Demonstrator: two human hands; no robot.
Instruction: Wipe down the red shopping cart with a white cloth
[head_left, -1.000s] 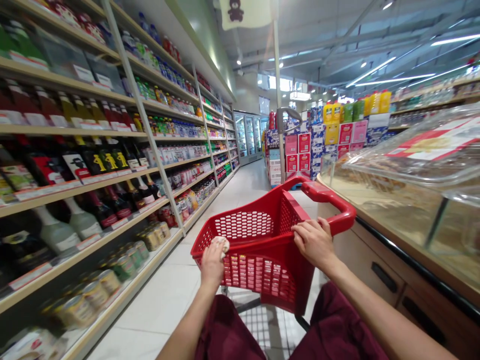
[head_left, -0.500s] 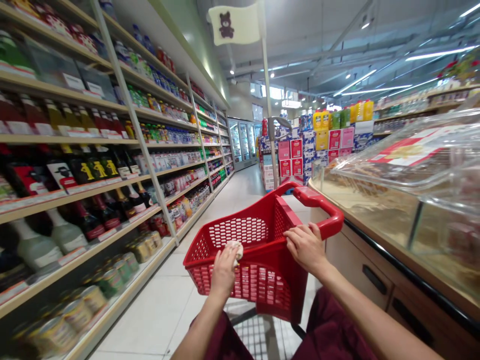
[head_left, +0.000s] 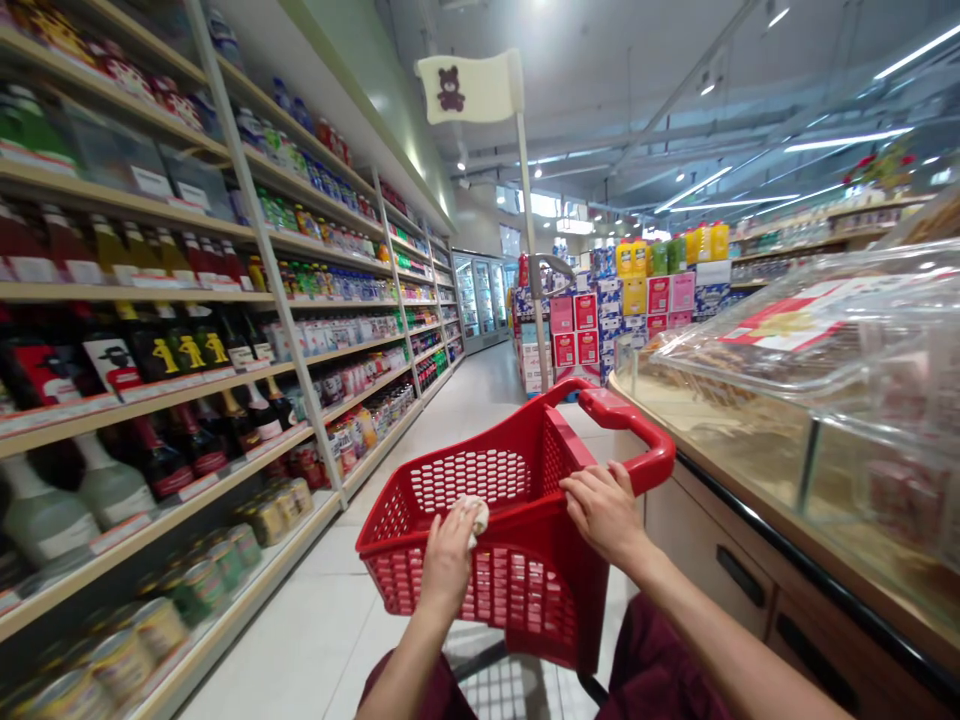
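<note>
A red plastic shopping cart point(head_left: 555, 600) with a perforated basket stands in front of me, turned sideways in the aisle. On the basket's near rim, my left hand point(head_left: 448, 560) is closed on a crumpled whitish cloth point(head_left: 472, 512), pressing it against the edge. My right hand point(head_left: 607, 512) grips the cart's rim at the corner beside the red handle point(head_left: 652, 462), fingers wrapped over the top. From the cart rises a pole with a cream flag point(head_left: 472, 88) bearing a brown bear.
Shelves of bottles and cans point(head_left: 180, 360) line the left side. At right stands a wooden counter point(head_left: 705, 560) with clear plastic covers point(head_left: 795, 320). Farther ahead are stacked drink cartons point(head_left: 585, 330) and glass-door fridges point(head_left: 480, 290). Pale floor tiles point(head_left: 360, 620) run along the aisle.
The view has tilted slightly upward, so the cart and both hands sit a little lower in the picture. The left hand stays on the near rim with the cloth; the right hand keeps its grip.
</note>
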